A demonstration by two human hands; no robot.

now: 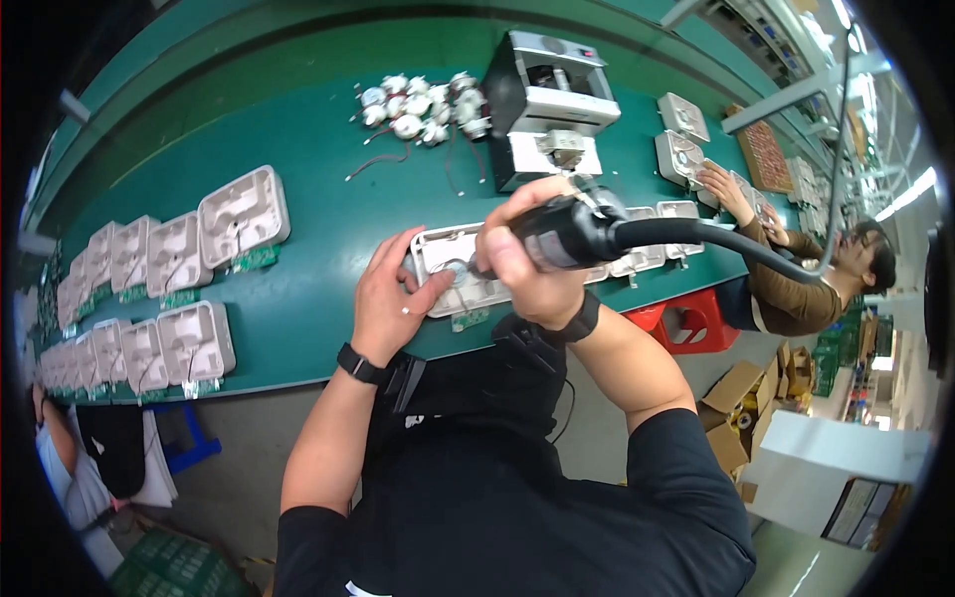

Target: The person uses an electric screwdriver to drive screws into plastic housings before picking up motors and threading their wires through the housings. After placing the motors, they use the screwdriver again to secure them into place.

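Observation:
A white plastic housing (444, 242) lies open side up on the bench in front of me. A small green circuit board (472, 319) hangs out at its near edge. My left hand (386, 298) grips the housing's left end, thumb over the wall beside a round part (460, 271) inside. A small white connector shows against that hand. My right hand (542, 269) is closed around a black electric screwdriver (557, 234), its thick cord running off to the right. The tool hides the housing's right part, and its tip cannot be made out.
White round motors (413, 104) with wires lie in a heap at the back. A black and silver machine (552, 99) stands beside them. Rows of housings (239, 214) with boards fill the left. At right, a co-worker (811, 279) handles housings near a red stool (696, 323).

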